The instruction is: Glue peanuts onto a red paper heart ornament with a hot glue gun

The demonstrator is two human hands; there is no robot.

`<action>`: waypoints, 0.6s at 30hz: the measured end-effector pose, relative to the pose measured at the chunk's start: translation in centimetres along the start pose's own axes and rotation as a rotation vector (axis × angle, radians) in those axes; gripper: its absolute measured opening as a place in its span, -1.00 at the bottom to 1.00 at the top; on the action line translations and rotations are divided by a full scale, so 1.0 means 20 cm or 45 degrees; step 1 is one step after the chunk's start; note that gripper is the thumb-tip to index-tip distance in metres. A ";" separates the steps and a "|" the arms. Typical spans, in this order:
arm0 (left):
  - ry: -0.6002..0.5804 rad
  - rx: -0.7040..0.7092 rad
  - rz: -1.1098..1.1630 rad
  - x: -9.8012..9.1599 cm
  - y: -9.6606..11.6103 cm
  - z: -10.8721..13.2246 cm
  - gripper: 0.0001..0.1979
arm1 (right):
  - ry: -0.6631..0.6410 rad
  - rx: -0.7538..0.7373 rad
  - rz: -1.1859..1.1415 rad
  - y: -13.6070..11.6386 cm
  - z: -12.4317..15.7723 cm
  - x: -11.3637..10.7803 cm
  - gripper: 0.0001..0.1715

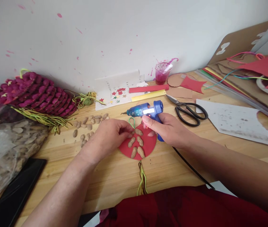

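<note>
My right hand (169, 127) is wrapped round the handle of a blue hot glue gun (145, 109), whose nozzle points left above the work. A red paper disc (150, 148) lies on the table below, with peanuts (140, 141) set on it in two columns. A green cord loop (131, 122) shows at its top edge, and a yellow-green and brown tassel (142, 178) hangs from its bottom. My left hand (107, 137) is closed at the disc's upper left, thumb and fingers pinching a peanut that they mostly hide.
Loose peanuts (84, 121) and a bag of peanuts (17, 138) lie left, beside a black flat object (17, 192). Behind stand a purple layered craft piece (41, 94) and a cup of pink paint (162, 74). Black-handled scissors (188, 112) and paper sheets (238, 121) lie right.
</note>
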State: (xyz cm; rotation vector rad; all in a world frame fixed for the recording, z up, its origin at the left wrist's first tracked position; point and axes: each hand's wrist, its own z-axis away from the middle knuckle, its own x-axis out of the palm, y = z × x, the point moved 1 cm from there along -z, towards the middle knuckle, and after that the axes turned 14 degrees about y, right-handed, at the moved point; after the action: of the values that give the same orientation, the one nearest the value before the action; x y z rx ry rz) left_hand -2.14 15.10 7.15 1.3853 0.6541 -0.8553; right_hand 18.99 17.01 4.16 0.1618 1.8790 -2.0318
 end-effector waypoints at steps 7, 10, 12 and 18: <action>0.016 0.054 -0.009 0.00 -0.01 0.00 -0.72 | -0.002 -0.002 0.016 0.00 0.00 0.00 -0.35; 0.024 0.067 -0.036 0.01 -0.01 0.00 -0.72 | -0.001 0.003 0.009 0.00 0.00 0.00 -0.36; 0.030 0.069 -0.049 0.01 0.00 0.00 -0.72 | 0.009 0.000 0.007 0.00 0.00 0.00 -0.36; 0.056 0.098 -0.085 0.02 0.00 0.00 -0.75 | 0.005 0.013 0.003 0.00 0.00 0.00 -0.35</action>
State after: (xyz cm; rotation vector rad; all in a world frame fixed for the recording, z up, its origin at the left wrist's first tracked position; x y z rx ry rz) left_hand -2.00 14.97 6.89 1.4618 0.7108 -0.9134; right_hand 19.00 16.99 4.13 0.1704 1.8702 -2.0409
